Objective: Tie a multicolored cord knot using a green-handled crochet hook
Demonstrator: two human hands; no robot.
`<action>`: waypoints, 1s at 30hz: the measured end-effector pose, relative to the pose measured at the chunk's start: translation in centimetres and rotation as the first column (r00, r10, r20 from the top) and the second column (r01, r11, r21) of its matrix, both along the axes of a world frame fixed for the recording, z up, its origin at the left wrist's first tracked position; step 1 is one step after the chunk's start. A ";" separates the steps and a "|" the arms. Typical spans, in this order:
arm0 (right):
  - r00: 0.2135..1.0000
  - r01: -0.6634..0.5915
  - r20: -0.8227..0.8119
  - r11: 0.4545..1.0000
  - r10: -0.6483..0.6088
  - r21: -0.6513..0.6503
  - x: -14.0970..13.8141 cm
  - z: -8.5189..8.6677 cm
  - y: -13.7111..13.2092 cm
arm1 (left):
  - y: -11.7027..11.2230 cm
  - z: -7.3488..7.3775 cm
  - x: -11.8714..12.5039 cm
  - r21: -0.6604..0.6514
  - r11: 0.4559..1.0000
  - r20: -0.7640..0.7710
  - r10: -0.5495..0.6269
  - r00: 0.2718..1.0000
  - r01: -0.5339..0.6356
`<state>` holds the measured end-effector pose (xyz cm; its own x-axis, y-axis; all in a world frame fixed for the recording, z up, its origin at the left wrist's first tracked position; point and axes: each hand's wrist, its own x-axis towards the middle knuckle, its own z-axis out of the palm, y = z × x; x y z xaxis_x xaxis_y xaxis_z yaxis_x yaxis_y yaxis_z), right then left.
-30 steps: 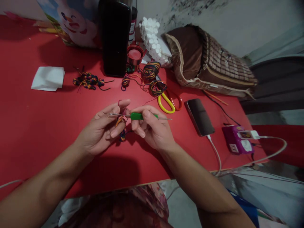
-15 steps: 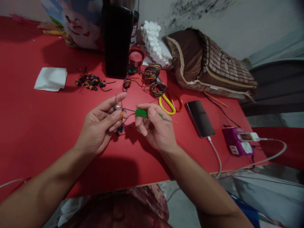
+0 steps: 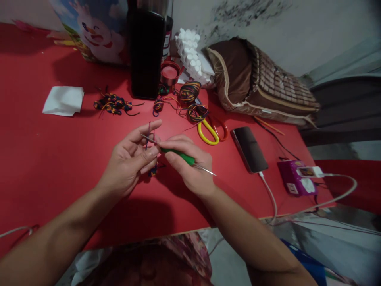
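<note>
From the head camera, we look down on a red table [image 3: 44, 167] where a person's two bare hands meet near the middle.

The right hand [image 3: 192, 169] has its grip closed on a crochet hook [image 3: 178, 155], with thumb and fingers wrapped around the green handle. The bare metal tip points left and up into the left hand's fingers, and a thin metal tail sticks out behind the right hand.

The left hand [image 3: 129, 161] keeps a narrow grip. Thumb and fingers pinch a multicoloured thread [image 3: 149, 130], which loops over the raised index finger. A small crocheted piece [image 3: 153, 171] dangles just below these fingers, close above the table.

We judge the hook to be light, stiff and slim, and best held by its green handle, since the metal shaft looks slippery. The thread looks soft and limp, so it would need tension from the finger to stay put. The piece looks tiny and squashy, and is best pinched right beside the hook.

Further back lie yellow and orange scissors [image 3: 212, 131], two skeins of yarn [image 3: 189, 91], a heap of finished pieces [image 3: 111, 104] and a white cloth [image 3: 63, 100]. A phone [image 3: 249, 149] charges to the right, beside a purple adapter [image 3: 293, 178].
</note>
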<state>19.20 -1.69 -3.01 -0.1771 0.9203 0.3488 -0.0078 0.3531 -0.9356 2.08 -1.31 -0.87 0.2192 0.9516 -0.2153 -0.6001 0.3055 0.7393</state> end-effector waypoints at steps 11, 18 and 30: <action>0.979 -0.033 0.202 0.990 0.004 0.139 0.2 0.4 -0.2 | -0.3 -0.8 -0.6 0.059 0.987 -0.086 -0.142 0.986 0.147; 0.962 -0.122 0.263 0.974 0.069 0.191 0.6 0.8 0.2 | 0.0 -0.7 -0.5 0.031 0.986 -0.014 -0.164 0.986 0.164; 0.986 0.144 0.070 0.987 -0.149 0.076 0.6 1.0 -0.7 | 0.6 -0.5 -0.5 -0.057 0.996 0.000 -0.070 0.998 0.070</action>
